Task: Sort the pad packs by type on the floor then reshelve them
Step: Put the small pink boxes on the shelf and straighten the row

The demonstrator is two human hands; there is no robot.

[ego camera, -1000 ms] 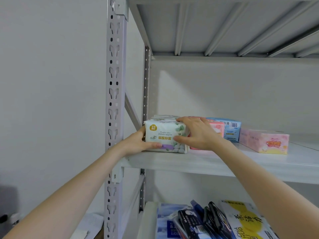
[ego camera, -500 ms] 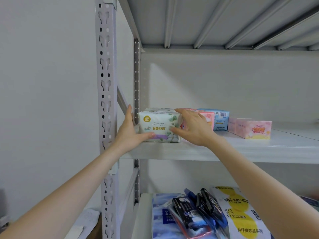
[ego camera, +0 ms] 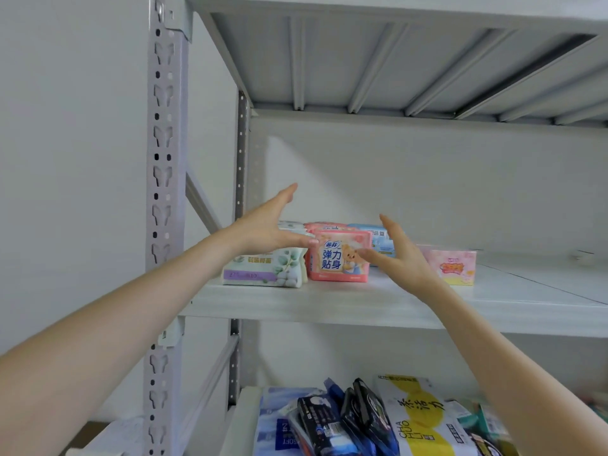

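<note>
We judge reshelving is in hand. The pink pack (ego camera: pixel 332 262) stands on the shelf (ego camera: pixel 362 304), with the white pack (ego camera: pixel 260 274) just beside it at 9 o'clock. The left hand (ego camera: pixel 265 230) and right hand (ego camera: pixel 404 263) flank the pink pack, fingers spread, holding nothing. The next move calls for squaring the row.

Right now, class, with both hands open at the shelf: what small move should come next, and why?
Probably close both hands onto the pink bear pack. The left hand and right hand are open on either side of it, holding nothing, and it stands upright on the shelf beside the white leaf-print pack, so it seems the next to handle.
</note>
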